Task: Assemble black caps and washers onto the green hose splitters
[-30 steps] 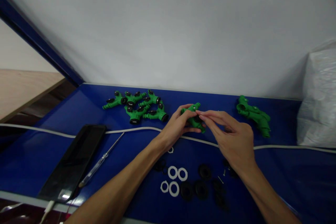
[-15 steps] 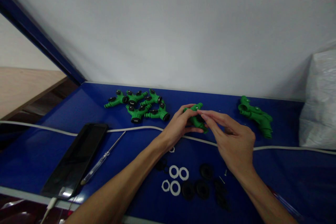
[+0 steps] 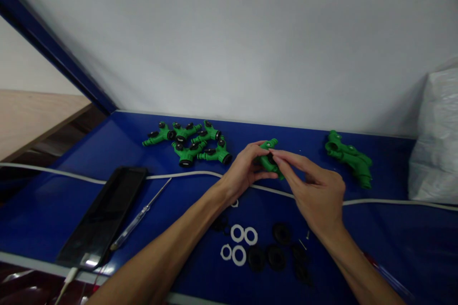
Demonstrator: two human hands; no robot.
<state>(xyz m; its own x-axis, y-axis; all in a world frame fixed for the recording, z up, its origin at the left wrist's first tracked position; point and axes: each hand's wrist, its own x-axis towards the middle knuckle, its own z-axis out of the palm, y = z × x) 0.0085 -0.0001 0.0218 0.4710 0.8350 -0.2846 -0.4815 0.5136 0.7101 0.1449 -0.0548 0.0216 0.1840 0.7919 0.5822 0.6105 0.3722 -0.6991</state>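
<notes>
My left hand (image 3: 246, 167) is closed around a green plastic Y-shaped hose splitter (image 3: 271, 144), held above the table with its upper outlet showing. My right hand (image 3: 315, 183) pinches thumb and forefinger together against the splitter's face. Something small and dark shows at those fingertips, too small and covered to name. Below the hands lie several white plastic rings (image 3: 239, 255) and several black round caps (image 3: 276, 258). Small black pieces (image 3: 302, 271) and a small screw (image 3: 307, 235) are near my right wrist.
Several green splitters with black fittings (image 3: 186, 153) stand at the back left. Bare green splitter bodies (image 3: 352, 157) lie at the right, beside a plastic bag (image 3: 434, 138). A white cable (image 3: 193, 173) crosses the blue table. A phone (image 3: 103, 214) and screwdriver (image 3: 139, 217) lie left.
My right fingertips have shifted slightly left over the splitter, and the splitter has tilted a little in my left hand. The things on the table stay put.
</notes>
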